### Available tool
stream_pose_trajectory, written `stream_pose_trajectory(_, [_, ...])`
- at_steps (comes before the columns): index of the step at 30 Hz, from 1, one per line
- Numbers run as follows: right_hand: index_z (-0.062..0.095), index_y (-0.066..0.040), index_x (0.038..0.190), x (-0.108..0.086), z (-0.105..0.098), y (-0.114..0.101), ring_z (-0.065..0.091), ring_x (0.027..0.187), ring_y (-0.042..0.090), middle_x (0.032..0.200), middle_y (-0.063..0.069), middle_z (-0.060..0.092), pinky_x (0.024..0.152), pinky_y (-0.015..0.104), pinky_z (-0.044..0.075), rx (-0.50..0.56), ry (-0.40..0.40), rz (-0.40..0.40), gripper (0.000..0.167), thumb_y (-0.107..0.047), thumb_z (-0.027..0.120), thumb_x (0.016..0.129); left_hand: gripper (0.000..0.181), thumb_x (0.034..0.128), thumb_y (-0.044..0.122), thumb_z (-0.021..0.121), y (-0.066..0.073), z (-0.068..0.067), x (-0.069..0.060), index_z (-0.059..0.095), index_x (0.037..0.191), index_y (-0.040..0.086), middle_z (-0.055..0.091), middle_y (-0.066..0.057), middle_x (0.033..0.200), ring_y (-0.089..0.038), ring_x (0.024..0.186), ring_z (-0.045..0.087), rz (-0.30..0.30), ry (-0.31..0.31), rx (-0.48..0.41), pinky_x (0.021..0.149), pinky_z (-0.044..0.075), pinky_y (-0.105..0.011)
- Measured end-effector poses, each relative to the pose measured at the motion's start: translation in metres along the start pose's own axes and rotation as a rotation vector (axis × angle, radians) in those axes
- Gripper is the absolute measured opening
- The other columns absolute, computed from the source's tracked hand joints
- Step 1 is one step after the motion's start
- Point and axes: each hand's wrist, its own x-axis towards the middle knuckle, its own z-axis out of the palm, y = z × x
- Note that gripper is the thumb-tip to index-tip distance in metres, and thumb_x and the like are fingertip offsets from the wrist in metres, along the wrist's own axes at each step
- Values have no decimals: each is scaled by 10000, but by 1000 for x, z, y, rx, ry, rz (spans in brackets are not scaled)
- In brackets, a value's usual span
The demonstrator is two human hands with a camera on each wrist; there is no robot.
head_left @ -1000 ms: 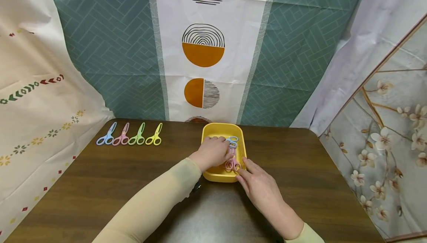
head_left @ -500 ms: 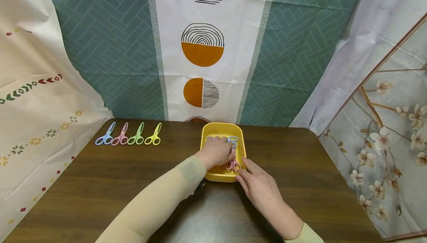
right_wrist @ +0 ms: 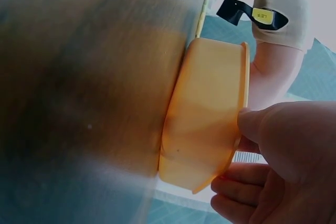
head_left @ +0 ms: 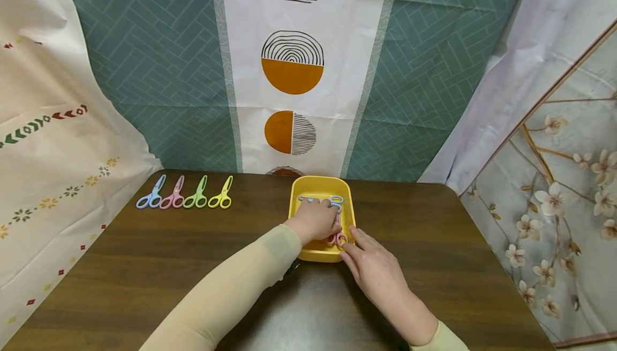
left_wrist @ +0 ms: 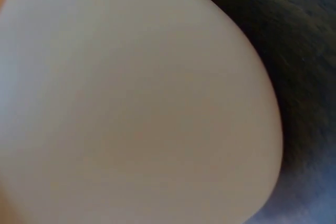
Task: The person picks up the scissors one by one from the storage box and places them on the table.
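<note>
My right hand (head_left: 378, 268) pinches the yellow tray (head_left: 322, 256) at its corner, probably steadying it; pink scissors (head_left: 341, 240) protrude beneath my left hand (head_left: 315, 219), whose grip I can't tell.

- Tray (head_left: 320, 257): plain yellow.
- Inside it: blue-handled scissors (head_left: 332, 200) toward 1 o'clock, pink-handled scissors (head_left: 338, 237) toward 5.
- At its 9 o'clock: light-blue scissors (head_left: 155, 192), rose scissors (head_left: 177, 192), green scissors (head_left: 200, 192), yellow scissors (head_left: 224, 192).
- Tabletop (head_left: 443, 265): dark brown, wood-grained.
- Backdrop (head_left: 308, 102) at 12: teal herringbone, white centre strip, orange-and-black circles.
- Motif-print cloth (head_left: 62, 83) at 10: cream; red, green, yellow motifs.
- Floral cloth (head_left: 551, 222) at 3: pale grey; white blossoms, brown branches.
- Sleeves (head_left: 226, 292): pale cream.
</note>
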Motion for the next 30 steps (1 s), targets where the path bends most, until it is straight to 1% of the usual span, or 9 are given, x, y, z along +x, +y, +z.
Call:
stream_pose_trajectory(3, [844, -107, 1201, 1, -1, 0, 683, 1337, 369, 1469, 208, 685, 1044, 538, 582, 4, -16, 10, 256, -261, 854, 997, 563, 1102, 578, 607, -1, 0, -1, 695, 1483, 173, 660, -81, 1493, -352, 1380, 614, 4, 11, 3, 1202, 416, -613])
stream_pose_trajectory(8, [843, -108, 1200, 0, -1, 0, 686, 1331, 373, 1462, 212, 687, 1038, 538, 584, -2, -8, 2, 260, -257, 861, 988, 450, 1107, 546, 608, -3, 1, -3, 755, 1341, 190, 701, -59, 1420, -349, 1321, 658, 9, 31, 4, 1187, 433, -620])
stream_pose_trajectory(12, [843, -105, 1193, 1, -2, 0, 690, 1322, 380, 1453, 218, 691, 1027, 544, 589, 1, 2, 4, 257, -251, 865, 983, 464, 1112, 550, 604, -3, -1, -6, 753, 1371, 194, 710, -41, 1434, -341, 1329, 673, 12, 28, 3, 1198, 416, -637])
stream_pose_trajectory(15, [843, -107, 1186, 1, -2, 0, 691, 1322, 381, 1455, 218, 691, 1025, 546, 589, 6, -1, 13, 246, -254, 861, 990, 488, 1115, 557, 600, -5, -3, -9, 752, 1375, 174, 744, -37, 1367, -315, 1272, 709, 19, 27, 5, 1175, 446, -604])
stream_pose_trajectory(19, [841, -114, 1177, 1, -2, 0, 687, 1330, 376, 1463, 215, 686, 1034, 544, 587, 4, -15, 20, 235, -263, 857, 996, 425, 1108, 514, 643, -8, -4, -11, 766, 1293, 152, 779, -21, 1158, -251, 1090, 751, 41, 39, -20, 1050, 549, -507])
stream_pose_trajectory(21, [841, -114, 1171, 1, -2, -1, 683, 1336, 376, 1469, 215, 682, 1038, 542, 585, 1, -23, 19, 230, -263, 856, 996, 358, 1096, 471, 687, -11, -4, -12, 773, 1231, 152, 769, -4, 1062, -221, 984, 743, 57, 46, -45, 963, 590, -465])
stream_pose_trajectory(23, [840, -113, 1170, 1, -2, -1, 682, 1337, 377, 1475, 214, 679, 1041, 542, 584, -1, -26, 19, 230, -262, 857, 995, 305, 1078, 433, 728, -13, -2, -12, 774, 1196, 156, 750, 16, 1001, -192, 902, 709, 71, 52, -71, 892, 603, -428])
stream_pose_trajectory(26, [839, -107, 1162, 1, -2, -2, 681, 1337, 380, 1478, 215, 676, 1040, 545, 584, 0, -25, 17, 225, -254, 858, 993, 275, 1060, 411, 760, -15, 0, -10, 781, 1170, 161, 737, 28, 968, -175, 847, 670, 88, 54, -93, 869, 600, -410])
stream_pose_trajectory(30, [835, -118, 1111, 0, -2, -3, 684, 1334, 374, 1482, 202, 677, 1036, 541, 586, -1, -23, 16, 182, -253, 860, 992, 327, 1078, 436, 724, -17, 4, -8, 780, 1226, 150, 742, 12, 1026, -177, 881, 677, 103, 33, -120, 932, 596, -417])
